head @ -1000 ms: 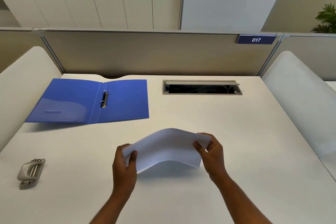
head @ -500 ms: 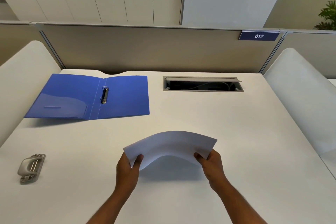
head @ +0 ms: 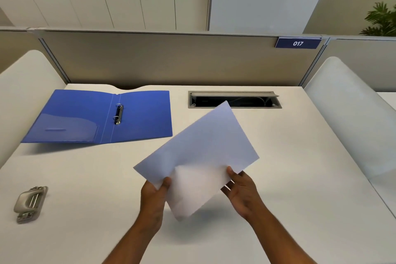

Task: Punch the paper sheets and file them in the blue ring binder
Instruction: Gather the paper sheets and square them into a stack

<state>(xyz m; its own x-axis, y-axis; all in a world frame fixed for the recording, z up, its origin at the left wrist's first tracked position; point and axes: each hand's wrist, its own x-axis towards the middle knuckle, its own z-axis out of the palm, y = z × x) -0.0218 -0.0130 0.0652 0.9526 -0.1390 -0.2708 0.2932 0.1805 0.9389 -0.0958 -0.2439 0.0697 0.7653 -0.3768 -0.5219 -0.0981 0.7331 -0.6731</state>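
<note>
White paper sheets [head: 201,152] are held up above the middle of the desk, tilted with one corner pointing down. My left hand [head: 154,195] pinches their lower left edge and my right hand [head: 241,188] pinches the lower right edge. The blue ring binder [head: 145,118] lies open and flat at the back left, its two metal rings [head: 118,113] upright on the spine. A grey hole punch [head: 30,203] sits near the desk's left front edge, well apart from both hands.
A grey cable slot [head: 234,99] with its lid raised is set into the desk at the back, partly behind the sheets. Beige partition panels [head: 162,58] close the back, and white curved dividers [head: 351,109] flank both sides.
The sheets were bowed and low between both hands; now they are lifted, turned to a diagonal and facing me. Both hands have shifted to the lower edges.
</note>
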